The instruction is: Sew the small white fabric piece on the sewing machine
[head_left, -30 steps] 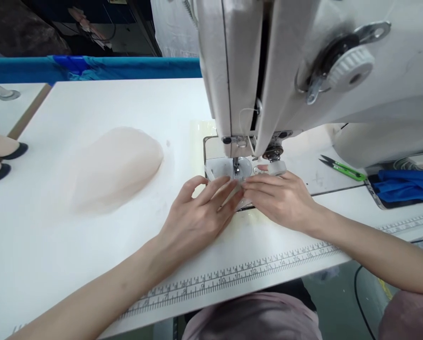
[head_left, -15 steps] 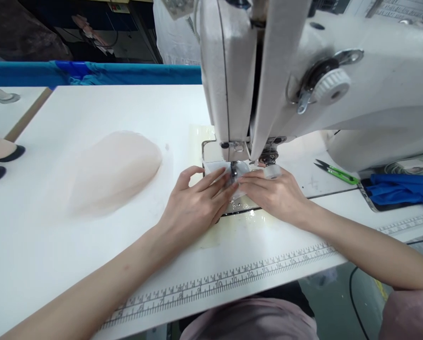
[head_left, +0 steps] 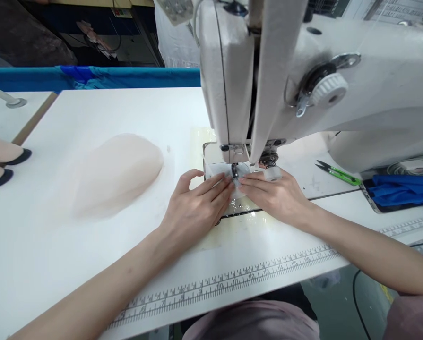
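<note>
A small piece of thin, whitish, see-through material (head_left: 237, 192) lies under the presser foot (head_left: 235, 171) of a white sewing machine (head_left: 228, 85). My left hand (head_left: 199, 200) rests on it from the left, fingers stretched flat and thumb held out to the side. From the right, my right hand (head_left: 277, 191) lays its extended fingers on the material, close to the foot; its thumb is hidden. Both sets of fingertips nearly meet in front of the needle. Below them shows the metal needle plate (head_left: 241, 205). How far the material reaches under my hands is hidden.
A pale sheer fabric piece (head_left: 115, 174) lies on the white table to the left. Green-handled thread snips (head_left: 339, 174) and a blue cloth (head_left: 406, 189) are at right. Beige pieces with black edges (head_left: 5, 153) sit far left. A printed ruler (head_left: 218, 288) follows the front edge.
My left fingertips have shifted slightly and lie flatter on the material. The right hand stays almost in place. The whole view has tilted a little.
</note>
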Tool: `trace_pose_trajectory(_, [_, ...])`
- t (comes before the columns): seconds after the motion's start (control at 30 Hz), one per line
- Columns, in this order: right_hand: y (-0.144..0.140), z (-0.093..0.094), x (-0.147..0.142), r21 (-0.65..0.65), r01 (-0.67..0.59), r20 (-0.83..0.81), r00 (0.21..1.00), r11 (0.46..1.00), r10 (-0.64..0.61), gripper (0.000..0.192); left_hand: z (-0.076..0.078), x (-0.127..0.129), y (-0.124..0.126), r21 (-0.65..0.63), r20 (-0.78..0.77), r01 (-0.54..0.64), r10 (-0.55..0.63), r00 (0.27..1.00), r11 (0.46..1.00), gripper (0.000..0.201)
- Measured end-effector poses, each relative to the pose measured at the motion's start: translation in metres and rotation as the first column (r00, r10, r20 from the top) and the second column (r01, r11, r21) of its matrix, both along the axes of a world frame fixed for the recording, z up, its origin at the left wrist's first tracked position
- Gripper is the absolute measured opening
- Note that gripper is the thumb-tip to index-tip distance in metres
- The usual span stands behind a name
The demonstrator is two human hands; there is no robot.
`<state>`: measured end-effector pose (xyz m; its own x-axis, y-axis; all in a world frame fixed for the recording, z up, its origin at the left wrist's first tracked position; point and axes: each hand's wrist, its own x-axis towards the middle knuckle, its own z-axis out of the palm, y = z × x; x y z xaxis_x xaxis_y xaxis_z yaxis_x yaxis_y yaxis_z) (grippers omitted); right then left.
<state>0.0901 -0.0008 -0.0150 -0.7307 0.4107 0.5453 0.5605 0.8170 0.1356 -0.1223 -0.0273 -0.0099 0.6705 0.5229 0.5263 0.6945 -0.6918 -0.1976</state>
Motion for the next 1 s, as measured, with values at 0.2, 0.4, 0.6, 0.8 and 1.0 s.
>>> trace_pose_trajectory(0.2, [-0.001, 0.001, -0.001, 0.003, -0.001, -0.002, 1.000, 1.000, 0.001, 0.024, 0.002, 0.000, 0.003, -0.017, 0.024, 0.013, -0.012, 1.000, 1.000, 0.019])
trace_pose_trajectory(0.4, [0.001, -0.001, -0.001, 0.005, 0.011, 0.005, 1.000, 1.000, -0.011, 0.022, -0.003, -0.002, 0.005, -0.053, 0.030, 0.003, -0.001, 1.000, 0.999, 0.020])
trace_pose_trajectory(0.6, [0.002, -0.001, -0.002, 0.002, 0.039, 0.044, 0.998, 0.999, -0.039, 0.023, -0.002, -0.003, 0.008, -0.054, 0.041, 0.014, -0.012, 0.999, 0.998, 0.022])
trace_pose_trajectory(0.8, [0.002, -0.002, -0.001, -0.035, 0.051, 0.077, 0.996, 0.998, -0.049, 0.021, -0.003, -0.003, 0.010, -0.049, 0.040, 0.001, 0.001, 0.999, 0.999, 0.021])
trace_pose_trajectory(1.0, [0.005, -0.005, -0.001, -0.007, 0.061, 0.087, 0.994, 0.998, -0.060, 0.021, -0.004, -0.003, 0.011, -0.066, 0.052, -0.008, 0.011, 0.999, 0.998, 0.021])
